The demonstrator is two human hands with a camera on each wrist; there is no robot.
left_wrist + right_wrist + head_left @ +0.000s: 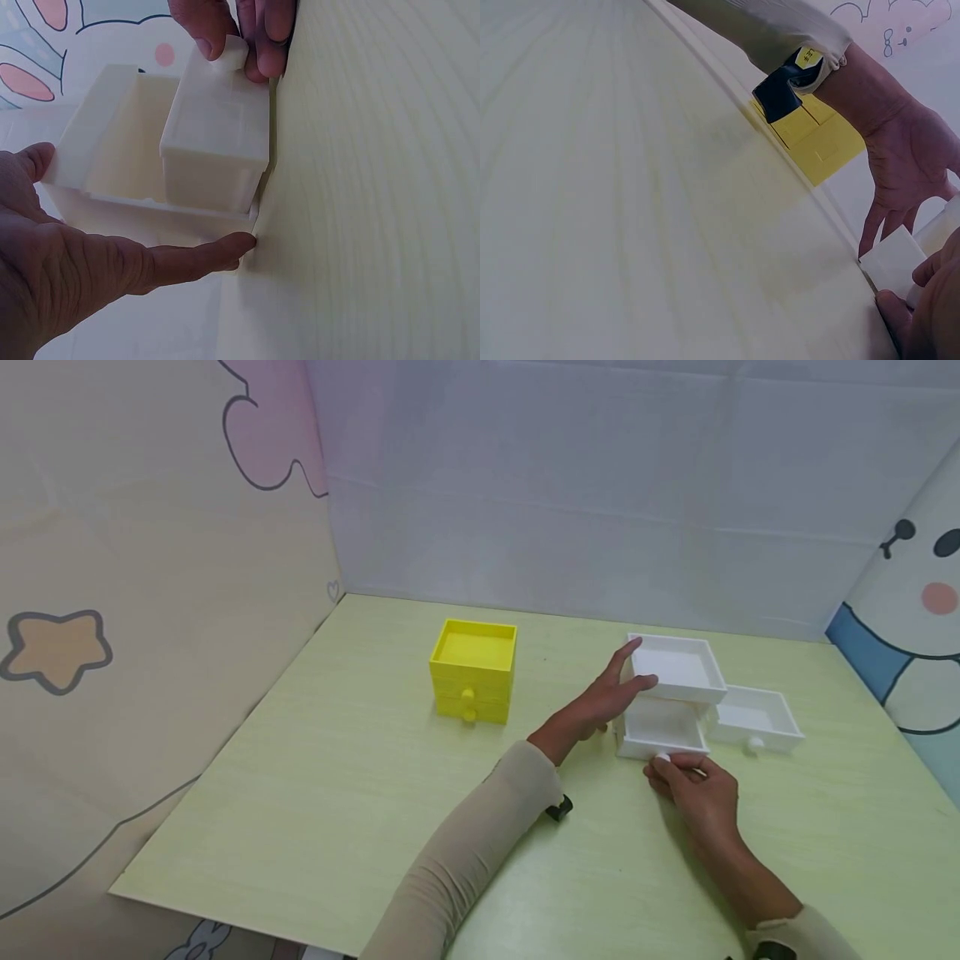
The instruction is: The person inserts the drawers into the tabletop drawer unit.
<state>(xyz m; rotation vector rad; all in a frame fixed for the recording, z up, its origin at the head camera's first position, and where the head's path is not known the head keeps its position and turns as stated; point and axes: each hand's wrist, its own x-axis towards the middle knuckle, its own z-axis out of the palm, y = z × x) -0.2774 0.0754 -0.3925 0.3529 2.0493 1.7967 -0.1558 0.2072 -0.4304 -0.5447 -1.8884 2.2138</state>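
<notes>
A small white drawer cabinet [678,664] with a tray-like top stands right of centre in the head view. Its lower drawer [663,727] sits partly pulled out at the front, and the space above it is open. My right hand [701,793] pinches the round white knob [231,54] of that drawer. Spread against the cabinet's left side is my left hand [611,692], its fingers fairly straight and its thumb over the top edge. Another white drawer [756,718] with a knob lies on the table just right of the cabinet.
A yellow drawer cabinet [474,672] stands left of the hands on the pale wooden table [322,802]. Behind the table hangs a plain light cloth [585,493]. Patterned cloths close off the left and right sides.
</notes>
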